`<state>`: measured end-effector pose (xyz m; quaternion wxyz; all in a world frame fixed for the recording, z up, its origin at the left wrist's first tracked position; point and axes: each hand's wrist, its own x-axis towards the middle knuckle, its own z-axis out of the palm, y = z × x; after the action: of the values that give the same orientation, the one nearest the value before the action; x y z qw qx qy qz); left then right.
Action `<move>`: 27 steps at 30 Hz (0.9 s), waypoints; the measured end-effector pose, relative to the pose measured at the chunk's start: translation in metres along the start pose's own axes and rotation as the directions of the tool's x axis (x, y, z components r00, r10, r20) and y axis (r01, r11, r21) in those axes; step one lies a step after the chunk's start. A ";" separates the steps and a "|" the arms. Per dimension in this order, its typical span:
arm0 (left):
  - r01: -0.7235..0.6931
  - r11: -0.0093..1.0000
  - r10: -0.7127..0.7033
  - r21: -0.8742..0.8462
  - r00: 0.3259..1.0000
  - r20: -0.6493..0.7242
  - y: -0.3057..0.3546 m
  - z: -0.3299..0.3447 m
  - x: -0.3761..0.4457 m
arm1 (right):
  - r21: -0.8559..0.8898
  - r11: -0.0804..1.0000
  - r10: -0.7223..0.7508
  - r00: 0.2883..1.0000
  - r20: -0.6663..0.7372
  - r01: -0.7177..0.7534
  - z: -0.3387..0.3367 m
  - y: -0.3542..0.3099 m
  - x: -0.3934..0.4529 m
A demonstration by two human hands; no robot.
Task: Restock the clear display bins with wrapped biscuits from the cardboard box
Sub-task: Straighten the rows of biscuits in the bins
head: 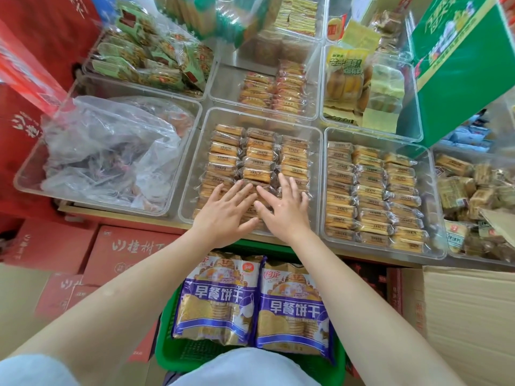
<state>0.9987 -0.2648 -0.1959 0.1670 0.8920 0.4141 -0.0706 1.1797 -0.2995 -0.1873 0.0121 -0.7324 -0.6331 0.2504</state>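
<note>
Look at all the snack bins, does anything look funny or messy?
Yes. The bin on the left holds a crumpled clear plastic bag instead of tidy rows. The middle bin, where both hands press the biscuits, looks neat.

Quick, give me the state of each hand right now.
Left hand: open, fingers spread flat on the wrapped biscuits in the middle bin.
Right hand: open, also pressing flat there.
</note>
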 end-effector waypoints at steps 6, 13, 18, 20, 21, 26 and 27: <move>0.014 1.000 -0.014 -0.003 1.000 0.011 0.000 -0.001 0.001 | 0.000 0.989 0.139 0.950 -0.279 -0.145 0.006 -0.003 -0.001; 0.020 1.000 -0.020 -0.018 1.000 -0.004 0.001 -0.002 0.001 | 0.200 0.943 0.298 0.942 -0.156 -0.265 -0.005 -0.015 0.024; 0.024 1.000 -0.024 -0.004 1.000 0.003 0.002 -0.002 0.000 | 0.273 0.918 0.337 0.927 -0.163 -0.286 -0.006 -0.013 0.028; 0.023 1.000 -0.023 -0.002 1.000 0.002 0.001 -0.001 0.000 | 0.317 0.902 0.360 0.916 -0.177 -0.294 -0.004 -0.017 0.028; 0.022 1.000 -0.022 -0.003 1.000 0.001 0.001 -0.001 0.000 | 0.330 0.897 0.368 0.911 -0.185 -0.295 -0.003 -0.019 0.029; 0.015 1.000 -0.015 -0.007 1.000 -0.002 0.000 0.000 0.001 | 0.333 0.895 0.381 0.898 -0.222 -0.297 -0.001 -0.018 0.033; 0.015 1.000 -0.015 -0.011 1.000 -0.001 0.000 0.000 0.001 | 0.335 0.894 0.383 0.895 -0.228 -0.297 -0.001 -0.016 0.034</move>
<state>0.9991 -0.2644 -0.1964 0.1710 0.8879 0.4213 -0.0692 1.1678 -0.2647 -0.1929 0.1675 -0.8511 -0.4412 0.2300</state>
